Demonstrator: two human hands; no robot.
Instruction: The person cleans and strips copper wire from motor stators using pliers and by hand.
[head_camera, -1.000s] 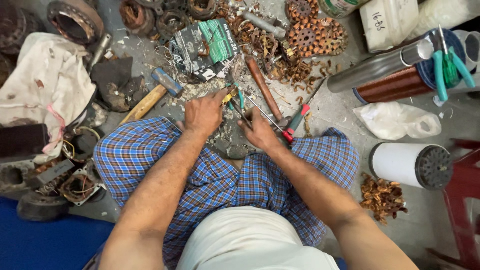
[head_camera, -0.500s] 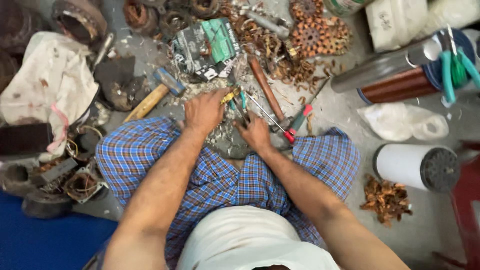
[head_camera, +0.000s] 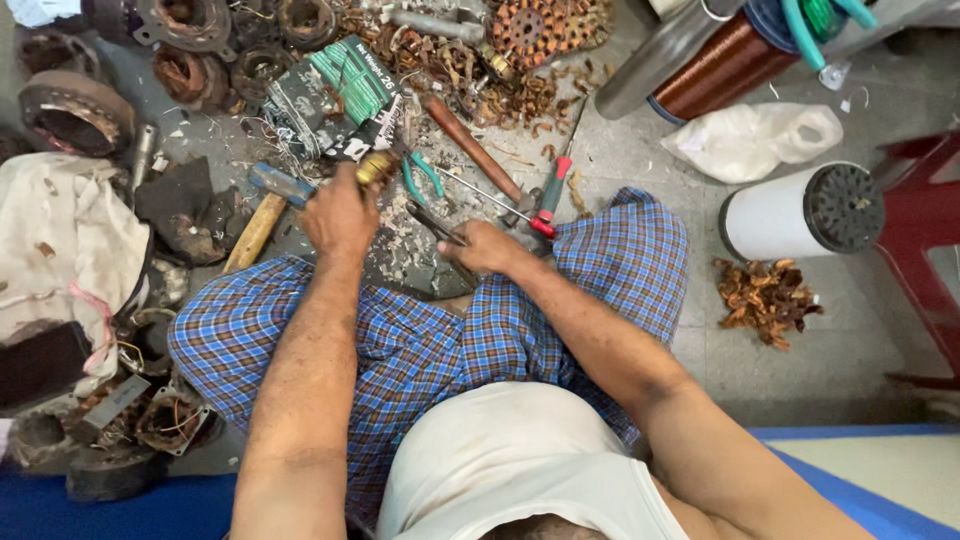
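I sit on the floor in a blue checked cloth. My left hand (head_camera: 340, 215) is closed around a small yellow-handled tool (head_camera: 376, 166), close to a green and black box (head_camera: 335, 95). My right hand (head_camera: 487, 247) grips a dark metal tool (head_camera: 436, 222) whose tip points left over a patch of pale shavings (head_camera: 400, 255). Green-handled pliers (head_camera: 420, 176) lie between the two hands. A wooden-handled hammer (head_camera: 258, 222) lies just left of my left hand. A red-handled screwdriver (head_camera: 547, 200) rests beside my right hand.
Old motor stators (head_camera: 75, 115) and copper scrap (head_camera: 500, 95) crowd the floor ahead. A white cloth (head_camera: 60, 250) lies at left. A copper wire spool (head_camera: 720, 65), plastic bag (head_camera: 750, 135), white cylinder (head_camera: 790, 215), scrap pile (head_camera: 765, 295) and red stool (head_camera: 925, 230) stand at right.
My left hand has moved left, away from my right hand, taking the yellow-handled tool with it. My right hand has stayed near the shavings. The view has tilted slightly.
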